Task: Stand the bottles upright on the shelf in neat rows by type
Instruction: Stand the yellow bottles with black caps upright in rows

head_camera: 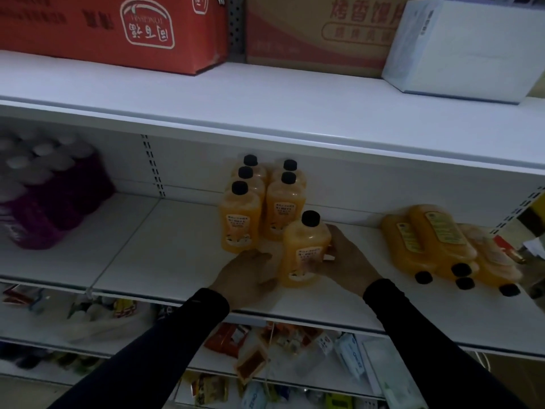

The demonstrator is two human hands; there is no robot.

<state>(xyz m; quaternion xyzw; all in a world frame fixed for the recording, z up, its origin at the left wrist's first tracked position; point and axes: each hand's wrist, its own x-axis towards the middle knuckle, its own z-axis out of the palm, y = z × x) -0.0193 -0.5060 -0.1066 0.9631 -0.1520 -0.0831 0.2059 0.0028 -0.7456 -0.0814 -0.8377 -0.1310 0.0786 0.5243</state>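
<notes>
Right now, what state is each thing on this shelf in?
Orange juice bottle with black cap: upright, held between both hands.
Five standing orange juice bottles: upright, two rows.
Pile of orange juice bottles: lying down, caps forward.
Left hand: touching the bottle.
Right hand: grip round bottle.

- Dim light is falling from above; the top shelf (265,107) is catching most of it.
- That shelf is shading the one below, leaving both sleeves nearly black.
- The purple pack (44,196) at left is smearing into blur.
- Goods lower down are blurring too.
- Shelf edges are bowing with wide-angle distortion.
</notes>
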